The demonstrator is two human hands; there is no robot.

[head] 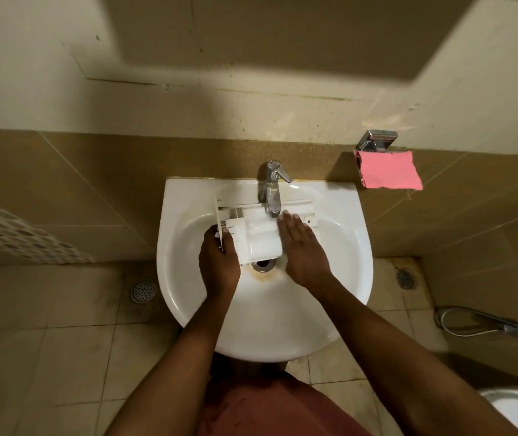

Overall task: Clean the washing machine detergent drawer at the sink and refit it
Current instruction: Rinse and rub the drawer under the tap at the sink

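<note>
From the head camera, the white detergent drawer (259,234) lies across the basin of the white sink (169,215), directly beneath the spout of the chrome tap (272,190) and just above the drain (264,265), placed, it seems, so that rinse water falls into its compartments and runs straight off. The left hand (218,259) grips the drawer's front-panel end, its fingers (224,234) curled round the edge, which likely steadies the drawer against sliding in the bowl. The right hand (303,247) lies flat on the drawer's other side, its fingers (292,221) straight and held close together under the spout, probably rubbing residue off. Whether water is flowing cannot be told, since the stream would be too faint here. A pink cloth (389,169) hangs from a chrome holder (376,140) on the wall, well apart. Refitting is not yet begun.
</note>
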